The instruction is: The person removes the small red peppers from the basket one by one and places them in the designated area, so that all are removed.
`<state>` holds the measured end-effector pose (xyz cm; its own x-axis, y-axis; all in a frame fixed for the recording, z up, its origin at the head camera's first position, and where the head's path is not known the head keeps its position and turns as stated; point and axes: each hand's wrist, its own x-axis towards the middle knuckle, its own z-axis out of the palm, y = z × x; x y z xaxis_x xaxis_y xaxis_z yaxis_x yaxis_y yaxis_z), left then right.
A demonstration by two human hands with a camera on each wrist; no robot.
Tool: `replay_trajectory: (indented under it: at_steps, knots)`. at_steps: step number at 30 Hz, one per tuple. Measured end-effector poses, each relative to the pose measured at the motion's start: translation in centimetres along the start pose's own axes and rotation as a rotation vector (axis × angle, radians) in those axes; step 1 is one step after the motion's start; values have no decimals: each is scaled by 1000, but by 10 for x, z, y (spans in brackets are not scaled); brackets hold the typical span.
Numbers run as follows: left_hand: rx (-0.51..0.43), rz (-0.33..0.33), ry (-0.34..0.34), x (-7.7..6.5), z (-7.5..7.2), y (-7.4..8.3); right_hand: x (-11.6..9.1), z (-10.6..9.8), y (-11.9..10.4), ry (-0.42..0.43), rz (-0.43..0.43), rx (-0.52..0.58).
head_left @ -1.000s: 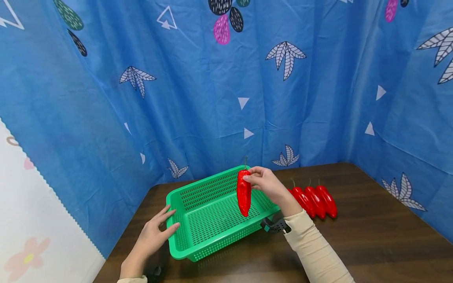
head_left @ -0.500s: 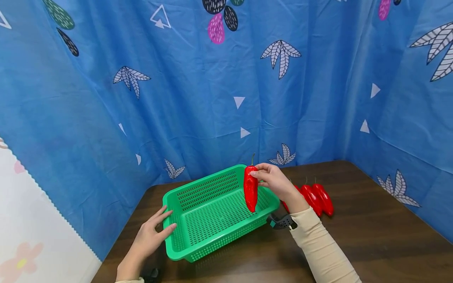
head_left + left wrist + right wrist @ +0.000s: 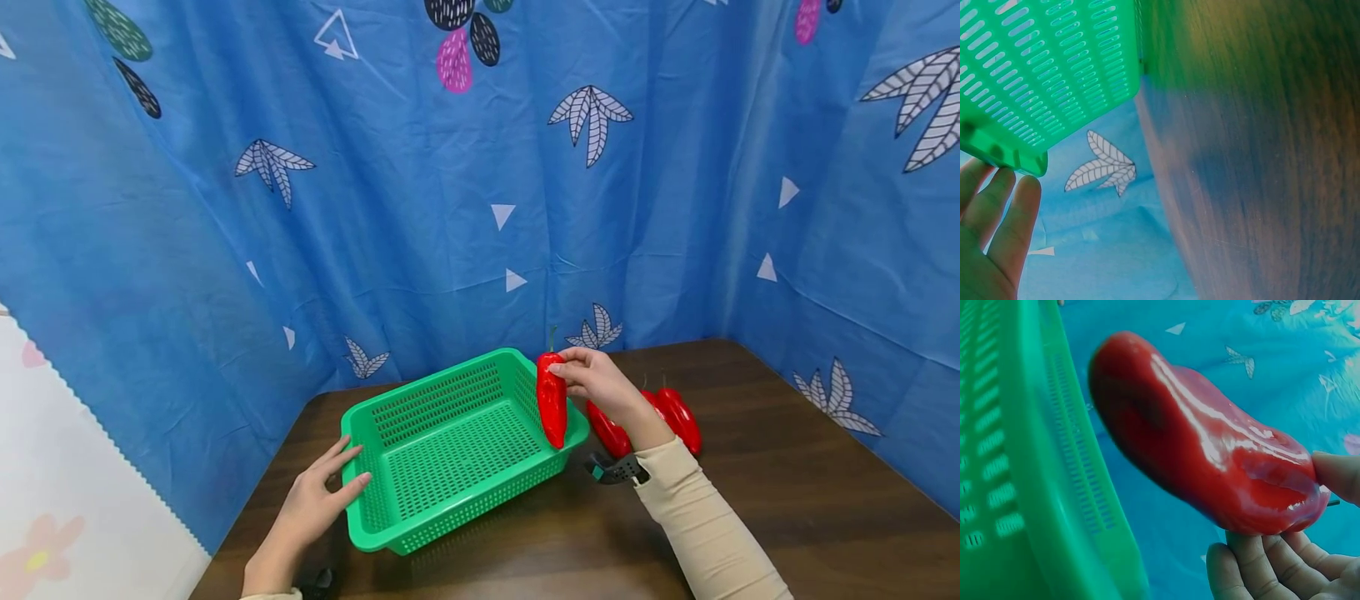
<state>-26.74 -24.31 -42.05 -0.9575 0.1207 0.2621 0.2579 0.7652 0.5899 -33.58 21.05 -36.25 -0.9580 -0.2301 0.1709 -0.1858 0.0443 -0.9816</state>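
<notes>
In the head view my right hand (image 3: 603, 385) pinches a glossy red pepper (image 3: 552, 404) near its stem end. The pepper hangs upright, stem up, over the right end of a green plastic basket (image 3: 457, 508). The right wrist view shows the thumb on one side of the pepper (image 3: 1210, 450) and the fingers on the other, with the basket's rim (image 3: 1047, 487) close by. My left hand (image 3: 311, 496) lies at the basket's left end, its fingers spread and fairly straight. Its fingertips touch the rim from outside in the left wrist view.
Several more red peppers (image 3: 681, 421) lie on the dark wooden table (image 3: 757, 467) right of the basket, partly hidden behind the right hand and wrist. A blue patterned curtain (image 3: 420, 208) hangs behind the table. A white flowered cloth (image 3: 67, 500) is at the left.
My right hand has moved to the right with the pepper, from over the basket's middle to its right end. The left hand stays at the left rim. The view has shifted slightly.
</notes>
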Motion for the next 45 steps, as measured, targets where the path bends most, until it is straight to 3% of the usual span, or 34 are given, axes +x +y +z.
replay_trajectory:
  at_steps: [8,19,30,45]
  knots:
    - [0,-6,12,-3,0,-1,-2,-8,2,38,4,11]
    - [18,9,7,2,-2,-2,-9,-34,-6,93,-11,33]
    - [19,-1,-2,0,-2,-1,-22,-62,-7,206,-12,90]
    - [37,17,17,1,-3,-2,-26,-78,-5,260,4,127]
